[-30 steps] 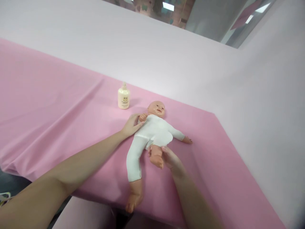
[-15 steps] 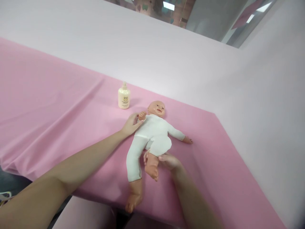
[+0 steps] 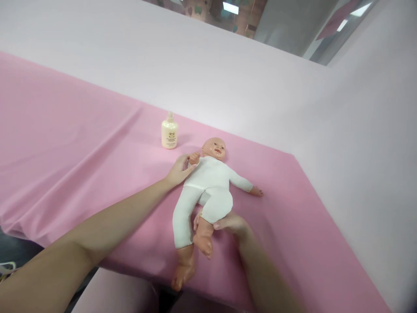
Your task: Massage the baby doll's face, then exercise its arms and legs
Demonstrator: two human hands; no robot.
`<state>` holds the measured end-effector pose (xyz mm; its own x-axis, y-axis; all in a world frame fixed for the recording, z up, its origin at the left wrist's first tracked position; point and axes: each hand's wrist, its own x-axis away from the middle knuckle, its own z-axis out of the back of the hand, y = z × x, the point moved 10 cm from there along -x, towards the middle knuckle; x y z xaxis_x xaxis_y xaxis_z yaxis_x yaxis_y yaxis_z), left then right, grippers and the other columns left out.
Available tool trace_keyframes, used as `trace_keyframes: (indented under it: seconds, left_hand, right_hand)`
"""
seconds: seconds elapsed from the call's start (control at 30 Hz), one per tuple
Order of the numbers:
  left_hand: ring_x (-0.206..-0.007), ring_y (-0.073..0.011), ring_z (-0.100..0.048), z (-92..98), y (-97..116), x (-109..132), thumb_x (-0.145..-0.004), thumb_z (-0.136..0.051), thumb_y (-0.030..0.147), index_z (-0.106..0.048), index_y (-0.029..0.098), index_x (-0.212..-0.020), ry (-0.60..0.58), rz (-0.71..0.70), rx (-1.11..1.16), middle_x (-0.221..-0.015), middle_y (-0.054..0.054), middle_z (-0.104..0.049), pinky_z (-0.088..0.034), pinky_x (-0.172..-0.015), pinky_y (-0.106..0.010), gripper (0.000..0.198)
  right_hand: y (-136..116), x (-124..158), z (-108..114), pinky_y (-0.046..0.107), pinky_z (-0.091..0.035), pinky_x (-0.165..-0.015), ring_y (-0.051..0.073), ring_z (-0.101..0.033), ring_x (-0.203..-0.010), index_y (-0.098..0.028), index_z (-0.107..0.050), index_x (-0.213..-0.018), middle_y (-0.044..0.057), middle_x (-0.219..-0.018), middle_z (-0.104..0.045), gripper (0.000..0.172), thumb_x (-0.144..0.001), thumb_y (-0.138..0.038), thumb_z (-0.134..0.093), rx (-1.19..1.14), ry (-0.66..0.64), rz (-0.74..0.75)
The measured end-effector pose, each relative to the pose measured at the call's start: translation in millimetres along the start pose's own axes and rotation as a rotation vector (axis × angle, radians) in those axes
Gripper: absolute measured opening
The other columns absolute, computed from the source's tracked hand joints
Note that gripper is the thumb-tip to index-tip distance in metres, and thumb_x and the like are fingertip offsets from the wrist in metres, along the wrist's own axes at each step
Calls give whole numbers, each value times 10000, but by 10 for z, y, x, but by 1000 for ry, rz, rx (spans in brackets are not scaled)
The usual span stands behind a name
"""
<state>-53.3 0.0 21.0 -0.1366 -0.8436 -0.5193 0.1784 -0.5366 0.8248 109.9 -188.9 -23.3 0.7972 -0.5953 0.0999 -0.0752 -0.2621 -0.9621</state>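
A baby doll (image 3: 210, 174) in a white cloth suit lies on its back on the pink cloth, head away from me. My left hand (image 3: 178, 171) is closed around the doll's arm beside its small fist, at the left of its chest. Under the bent leg on the right, my right hand (image 3: 232, 222) wraps the lower leg near the cuff, thumb in front and fingertips showing on the far side. The doll's other leg lies stretched toward me, and its free arm extends to the right.
A cream pump bottle (image 3: 170, 134) stands on the pink cloth (image 3: 107, 121) beyond my left hand. The cloth is wrinkled at the left. A white wall (image 3: 130, 56) with a window (image 3: 244, 21) rises behind, and another wall runs along the right.
My right hand has lowered the doll's bent leg slightly toward me and to the left, so its foot sits nearer the other leg. My left hand has stayed in place.
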Motion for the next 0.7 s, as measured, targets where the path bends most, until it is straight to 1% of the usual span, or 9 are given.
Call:
trace_keyframes:
  seconds: [0.13, 0.23, 0.37, 0.43, 0.53, 0.7]
  left_hand:
    - [-1076, -327, -746, -10, 51, -3, -1017, -748, 888, -719, 278, -1053, -14, -22, 17, -1122, -112, -845, -652, -1108, -545, 612]
    - [-1071, -332, -750, -13, 74, -2, -1014, -759, 884, -737, 283, -1067, -22, -36, 2, -1114, -113, -857, -660, -1089, -551, 603]
    - [-1155, -367, -794, -19, 80, 2, -1018, -755, 876, -772, 274, -1150, -40, -44, -32, -1218, -149, -898, -663, -1164, -610, 617]
    - [-1187, -379, -813, -31, 86, 5, -1034, -737, 865, -780, 266, -1187, -59, -54, -36, -1261, -164, -904, -665, -1183, -625, 619]
    - [-1213, -385, -825, -44, 77, 11, -1055, -730, 821, -785, 264, -1233, -81, -62, -39, -1283, -169, -905, -660, -1200, -631, 588]
    - [-1227, -394, -820, -24, 48, 17, -1054, -757, 777, -788, 266, -1246, -66, -55, -53, -1281, -168, -897, -655, -1208, -646, 546]
  right_hand:
    - [-74, -12, -50, 407, -628, -1112, 241, -776, -1013, -161, -946, -1201, 84, -1100, -895, 695, -805, -712, -1095, -70, 2, 6]
    - [-84, -13, -49, 412, -630, -1101, 241, -769, -1000, -163, -935, -1207, 88, -1098, -886, 702, -798, -710, -1099, -81, 9, 13]
    - [-44, -26, 3, 429, -635, -1091, 279, -800, -1070, -178, -914, -1217, 115, -1142, -894, 725, -807, -755, -1070, -74, 33, 54]
    - [-34, -38, 15, 473, -634, -1132, 317, -809, -1119, -178, -897, -1235, 135, -1159, -896, 757, -816, -792, -1040, -61, 38, 79]
    - [-34, -53, 22, 522, -624, -1178, 356, -804, -1175, -171, -885, -1245, 159, -1181, -893, 790, -805, -811, -1028, -59, 51, 99]
    - [-6, -42, 33, 533, -624, -1188, 351, -810, -1163, -183, -875, -1246, 146, -1172, -881, 780, -800, -804, -1032, -74, 62, 84]
